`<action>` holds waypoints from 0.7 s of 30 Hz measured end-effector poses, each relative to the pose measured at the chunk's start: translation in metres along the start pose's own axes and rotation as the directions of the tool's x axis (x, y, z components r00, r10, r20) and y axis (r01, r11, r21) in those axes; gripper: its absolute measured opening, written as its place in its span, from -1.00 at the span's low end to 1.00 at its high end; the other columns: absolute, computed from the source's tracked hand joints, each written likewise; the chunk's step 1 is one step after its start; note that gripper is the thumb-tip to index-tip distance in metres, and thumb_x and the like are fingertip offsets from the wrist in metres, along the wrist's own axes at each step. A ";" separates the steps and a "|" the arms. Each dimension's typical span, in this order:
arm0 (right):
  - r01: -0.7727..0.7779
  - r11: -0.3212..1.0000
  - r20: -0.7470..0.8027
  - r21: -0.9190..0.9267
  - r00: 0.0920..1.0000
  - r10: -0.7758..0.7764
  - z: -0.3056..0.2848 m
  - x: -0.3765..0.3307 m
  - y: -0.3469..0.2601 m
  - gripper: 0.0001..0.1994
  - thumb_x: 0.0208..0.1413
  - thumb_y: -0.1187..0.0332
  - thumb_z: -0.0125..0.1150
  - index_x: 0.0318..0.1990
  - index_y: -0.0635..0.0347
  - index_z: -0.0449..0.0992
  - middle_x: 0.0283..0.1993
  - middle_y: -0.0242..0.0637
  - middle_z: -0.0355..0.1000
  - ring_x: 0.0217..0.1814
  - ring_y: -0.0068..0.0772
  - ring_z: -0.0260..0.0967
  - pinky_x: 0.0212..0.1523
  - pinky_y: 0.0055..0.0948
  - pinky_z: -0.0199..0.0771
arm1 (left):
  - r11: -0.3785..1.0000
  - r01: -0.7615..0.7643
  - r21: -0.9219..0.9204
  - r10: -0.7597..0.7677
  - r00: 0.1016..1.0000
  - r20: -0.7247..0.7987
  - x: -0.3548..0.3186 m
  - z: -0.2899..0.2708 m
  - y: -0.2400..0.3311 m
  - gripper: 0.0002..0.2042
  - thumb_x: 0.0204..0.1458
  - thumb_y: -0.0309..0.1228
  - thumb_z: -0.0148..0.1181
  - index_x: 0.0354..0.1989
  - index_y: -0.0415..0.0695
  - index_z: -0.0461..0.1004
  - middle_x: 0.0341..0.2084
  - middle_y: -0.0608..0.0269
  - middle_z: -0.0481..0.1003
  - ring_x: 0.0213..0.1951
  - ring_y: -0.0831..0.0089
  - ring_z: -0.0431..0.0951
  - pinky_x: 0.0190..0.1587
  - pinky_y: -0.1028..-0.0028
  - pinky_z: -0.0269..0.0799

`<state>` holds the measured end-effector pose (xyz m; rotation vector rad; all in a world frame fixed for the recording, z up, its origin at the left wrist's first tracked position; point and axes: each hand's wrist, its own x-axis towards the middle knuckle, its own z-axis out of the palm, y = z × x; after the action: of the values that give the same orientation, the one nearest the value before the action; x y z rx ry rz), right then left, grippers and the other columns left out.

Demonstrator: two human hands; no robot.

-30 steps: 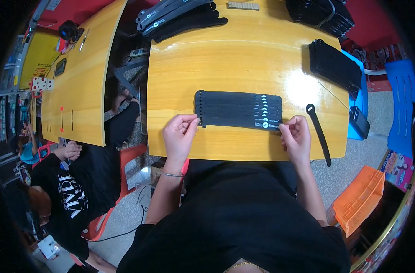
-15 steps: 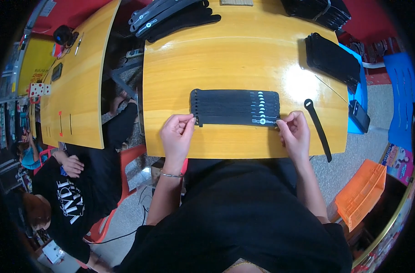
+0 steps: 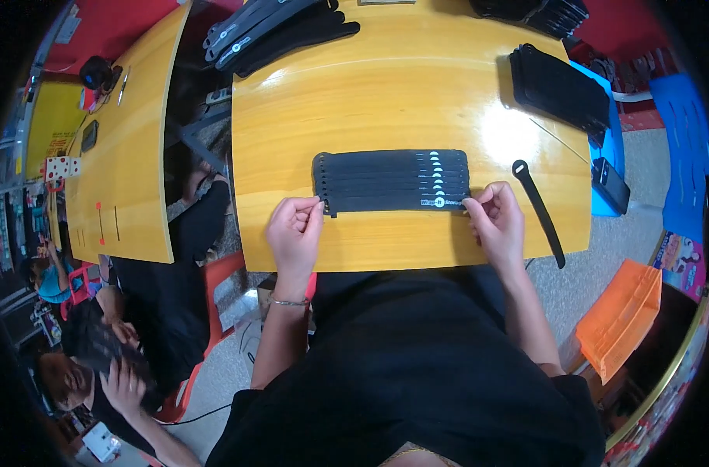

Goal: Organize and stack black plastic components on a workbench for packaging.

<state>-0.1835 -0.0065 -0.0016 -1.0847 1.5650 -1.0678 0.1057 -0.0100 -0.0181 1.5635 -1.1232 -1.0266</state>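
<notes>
A fanned row of black hook-and-loop straps [image 3: 389, 175] lies flat on the yellow wooden table [image 3: 354, 101], overlapping, with slots at the left ends and white marks near the right. My left hand [image 3: 294, 237] pinches the slotted left end of the nearest strap between thumb and fingertips. At the opposite end, my right hand [image 3: 498, 229] has its thumb and forefinger closed on that same strap's tip. To the right of this hand lies a single loose black strap [image 3: 540, 214], its slotted head pointing away from me.
Strap bundles [image 3: 280, 35] lie at the far left of the table, and a black stack [image 3: 561, 87] at the far right beside a blue tray [image 3: 610, 191]. An orange crate [image 3: 621, 319] stands at the right. Another person [image 3: 121, 373] sits at the left by a second table [image 3: 129, 148].
The view has shifted slightly. My hands keep their places at the strap's ends. The person at the left has brought their hands up around something dark.
</notes>
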 end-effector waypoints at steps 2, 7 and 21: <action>0.011 1.000 0.000 -0.010 1.000 -0.011 0.000 0.000 0.002 -0.81 0.08 0.53 0.23 -0.36 0.19 0.27 -0.56 -0.50 0.31 -0.60 -0.78 0.24 -0.62 -0.74 0.22 | 1.000 0.000 -0.003 0.000 1.000 -0.002 0.000 0.001 -0.002 -0.94 0.02 -0.69 0.17 -0.33 -0.33 0.47 -0.45 0.32 0.47 -0.46 0.73 0.46 -0.44 0.75 0.37; 0.011 0.996 -0.005 -0.084 1.000 -0.012 0.000 0.000 -0.001 -0.80 0.08 0.53 0.24 -0.39 0.21 0.28 -0.60 -0.49 0.31 -0.62 -0.78 0.25 -0.63 -0.73 0.22 | 0.998 -0.031 0.053 0.032 0.999 -0.013 -0.001 0.001 -0.001 -0.94 0.01 -0.70 0.17 -0.34 -0.34 0.47 -0.44 0.33 0.45 -0.46 0.74 0.45 -0.44 0.75 0.37; 0.042 0.985 -0.042 -0.165 0.998 -0.049 0.004 -0.001 -0.004 -0.80 0.08 0.53 0.24 -0.40 0.23 0.27 -0.63 -0.45 0.31 -0.66 -0.76 0.26 -0.68 -0.70 0.24 | 0.998 -0.029 0.052 0.030 0.999 -0.012 0.000 0.002 -0.002 -0.93 0.00 -0.70 0.18 -0.34 -0.34 0.47 -0.44 0.32 0.45 -0.46 0.73 0.46 -0.43 0.75 0.39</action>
<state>-0.1786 -0.0074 0.0015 -1.2198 1.6957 -1.0138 0.1041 -0.0105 -0.0208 1.5876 -1.1691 -0.9738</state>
